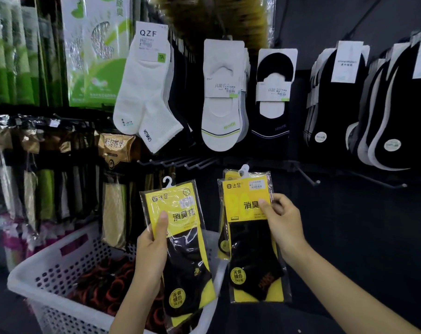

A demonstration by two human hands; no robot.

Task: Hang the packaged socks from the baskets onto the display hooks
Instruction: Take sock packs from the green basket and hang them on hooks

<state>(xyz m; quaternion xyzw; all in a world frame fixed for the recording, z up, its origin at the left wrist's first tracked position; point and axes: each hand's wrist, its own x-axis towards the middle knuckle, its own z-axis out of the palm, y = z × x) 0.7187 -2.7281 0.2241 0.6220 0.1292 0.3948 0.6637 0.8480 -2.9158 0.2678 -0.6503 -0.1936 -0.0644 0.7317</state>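
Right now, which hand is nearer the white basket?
Left. The left hand, holding one yellow sock pack, is above the white basket; the right hand, holding other packs, is to its right.

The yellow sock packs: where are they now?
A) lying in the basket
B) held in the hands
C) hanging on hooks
B: the left hand grips the left pack and the right hand grips the right pack, neither on a hook.

Both packs you hold, left pack (180,237) and right pack (250,249), are wrapped in shiny, crinkly clear plastic over yellow card. At 7 o'clock, the white basket (59,261) is smooth plastic. At 11 o'clock, white socks (144,97) look like soft, dull cloth.
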